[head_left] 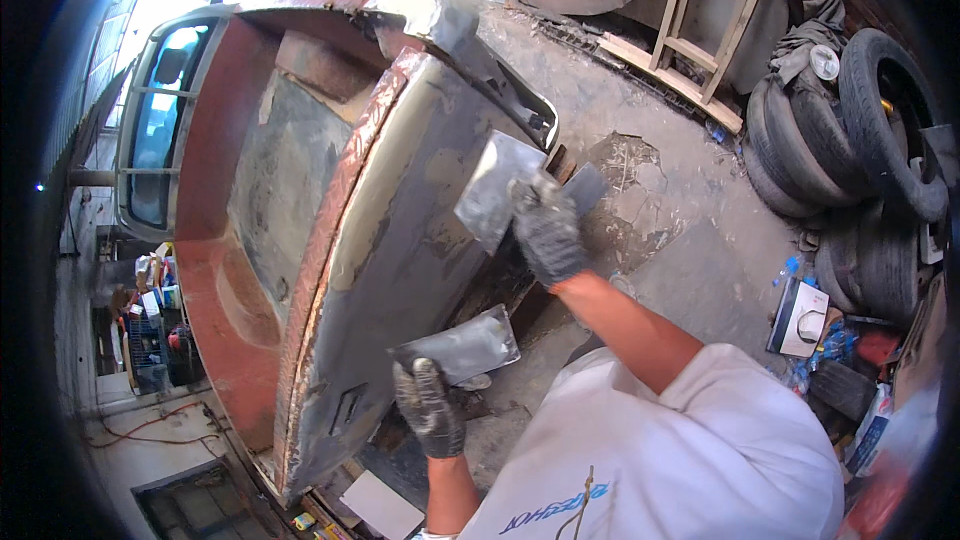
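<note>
A pickup truck bed (290,150) with reddish-brown inner walls stands in front of me, its grey tailgate (400,200) upright and marked with pale filler patches. My right hand (547,230), in a dark, worn glove, is closed on a thin rectangular metal plate (497,180) near the tailgate's far end. My left hand (430,410), gloved too, grips a second smeared metal plate (470,345) beside the tailgate's lower face. From this view I cannot tell whether either plate touches the tailgate.
Stacked old tyres (800,140) stand at the right, near a wooden ladder (700,30). A white box (800,318) and assorted clutter lie below them. The concrete floor (690,280) is cracked. A white sheet (382,506) lies by the tailgate's near end.
</note>
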`<move>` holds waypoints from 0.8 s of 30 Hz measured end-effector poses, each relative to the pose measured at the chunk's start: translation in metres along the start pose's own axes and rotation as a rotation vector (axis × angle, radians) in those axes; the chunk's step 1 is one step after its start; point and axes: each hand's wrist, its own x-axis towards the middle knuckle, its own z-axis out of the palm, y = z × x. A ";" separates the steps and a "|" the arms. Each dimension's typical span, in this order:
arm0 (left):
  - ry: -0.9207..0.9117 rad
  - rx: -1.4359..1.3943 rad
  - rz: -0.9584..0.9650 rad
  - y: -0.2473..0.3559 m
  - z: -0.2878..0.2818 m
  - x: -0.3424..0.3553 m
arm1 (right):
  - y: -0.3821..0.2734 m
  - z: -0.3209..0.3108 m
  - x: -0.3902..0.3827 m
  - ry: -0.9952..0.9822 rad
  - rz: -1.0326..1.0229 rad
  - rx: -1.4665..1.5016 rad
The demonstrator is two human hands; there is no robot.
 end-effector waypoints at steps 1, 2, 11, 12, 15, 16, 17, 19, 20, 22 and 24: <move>-0.019 -0.246 -0.033 0.005 -0.001 0.002 | 0.007 -0.017 -0.004 0.090 -0.317 -0.309; -0.045 -0.038 0.045 0.010 -0.003 0.010 | 0.011 -0.035 -0.007 -0.029 -0.311 -0.147; -0.158 -0.147 -0.054 0.021 0.009 0.037 | -0.021 -0.108 -0.017 -0.718 -0.146 0.546; -0.077 -0.162 -0.025 0.022 0.008 0.038 | -0.018 -0.106 -0.019 -0.680 -0.301 0.532; 0.114 -0.036 0.099 0.025 0.003 0.038 | -0.005 -0.096 -0.022 -0.925 -0.073 0.411; 0.169 0.034 0.145 0.026 0.003 0.037 | -0.001 -0.093 -0.023 -0.906 0.073 0.319; 0.235 0.055 0.190 0.028 0.001 0.035 | 0.001 -0.089 -0.025 -0.753 0.157 0.526; 0.238 0.241 0.278 0.028 0.005 0.027 | -0.001 -0.076 -0.029 -0.688 0.338 0.757; 0.212 0.302 0.323 0.029 0.007 0.021 | -0.004 -0.071 -0.033 -0.709 0.318 0.753; 0.148 0.494 0.491 0.030 0.009 0.011 | -0.010 -0.060 -0.043 -0.756 0.382 0.715; 0.028 0.511 0.426 0.030 0.008 0.000 | -0.016 -0.050 -0.055 -0.730 0.416 0.664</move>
